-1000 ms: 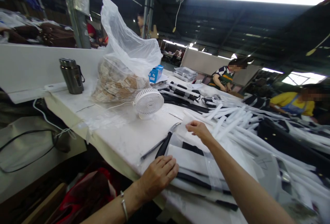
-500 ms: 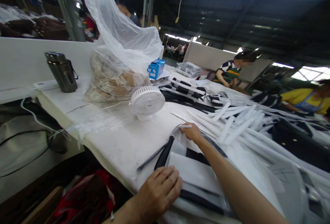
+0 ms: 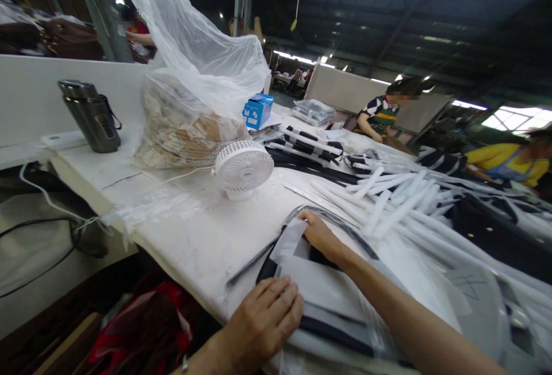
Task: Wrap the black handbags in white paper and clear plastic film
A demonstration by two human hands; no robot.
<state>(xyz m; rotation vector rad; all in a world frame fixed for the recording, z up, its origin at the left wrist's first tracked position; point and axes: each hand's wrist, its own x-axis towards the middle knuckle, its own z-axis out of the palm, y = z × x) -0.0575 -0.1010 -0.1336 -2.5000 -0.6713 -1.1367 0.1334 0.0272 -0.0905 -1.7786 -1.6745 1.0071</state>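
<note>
On the near table edge lies a black and grey fabric piece [image 3: 328, 289], flat, with black padded edging and a pale panel; its exact kind is unclear. My left hand [image 3: 267, 320] is closed over its near left edge, fingers together and bent, thumb hidden. At the far end of the piece, my right hand [image 3: 321, 234] pinches a translucent white strip [image 3: 288, 240] between thumb and fingertips. The strip hangs down to the left over the black edging. A clear plastic sheet with a dark rim curves around the far side of the piece.
Beyond my hands stands a white fan [image 3: 244, 171]. Behind it are a clear plastic bag of tan scraps [image 3: 185, 133], a blue box [image 3: 257, 111] and a metal flask [image 3: 92, 119]. White foam tubes [image 3: 397, 202] are heaped at right. Two co-workers sit across.
My right hand has drawn the white strip up, so more of it shows and hangs leftward. My left hand stays on the fabric piece. The view has shifted slightly.
</note>
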